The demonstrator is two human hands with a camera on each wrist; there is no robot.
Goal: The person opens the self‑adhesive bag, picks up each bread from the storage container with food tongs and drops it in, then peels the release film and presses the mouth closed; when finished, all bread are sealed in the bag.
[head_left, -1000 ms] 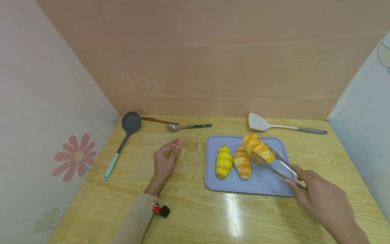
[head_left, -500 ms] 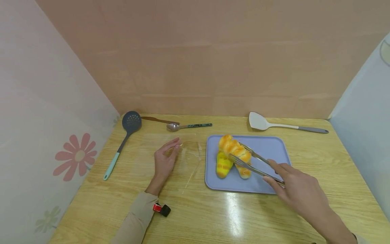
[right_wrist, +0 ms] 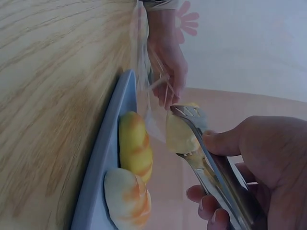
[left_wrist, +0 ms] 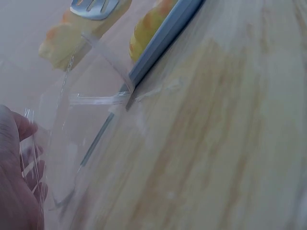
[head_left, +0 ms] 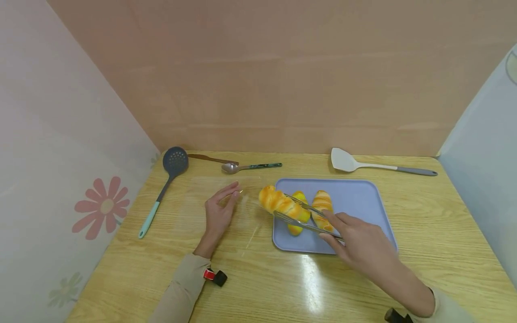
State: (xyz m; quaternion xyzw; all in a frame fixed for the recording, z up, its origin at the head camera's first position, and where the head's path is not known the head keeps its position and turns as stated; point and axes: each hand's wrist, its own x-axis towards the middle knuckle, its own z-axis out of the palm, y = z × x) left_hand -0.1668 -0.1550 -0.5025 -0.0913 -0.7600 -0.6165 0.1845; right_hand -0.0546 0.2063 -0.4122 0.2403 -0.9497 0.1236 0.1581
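Note:
My left hand (head_left: 218, 213) pinches the edge of a clear plastic bag (left_wrist: 98, 100), whose mouth faces the tray. In my right hand (head_left: 365, 242) are metal tongs (head_left: 308, 226) with slotted tips, squeezed around a golden twisted bread roll (head_left: 276, 200). That roll is raised over the left edge of the blue tray (head_left: 355, 197), its far end close to the bag's mouth. On the tray lie a yellow bread roll (head_left: 296, 230), partly covered by the tongs and held roll, and a brown-striped bread roll (head_left: 322, 200).
A slotted skimmer (head_left: 175, 162) with a mint handle lies at the left. A brown knife (head_left: 210, 158) and a spoon (head_left: 231, 168) lie along the back. Behind the tray is a white spatula (head_left: 343, 160). Walls enclose the table's back and sides.
My right hand has carried the golden roll in the tongs leftward across the tray, past the other two rolls, toward the bag. My left hand stays in place at the bag.

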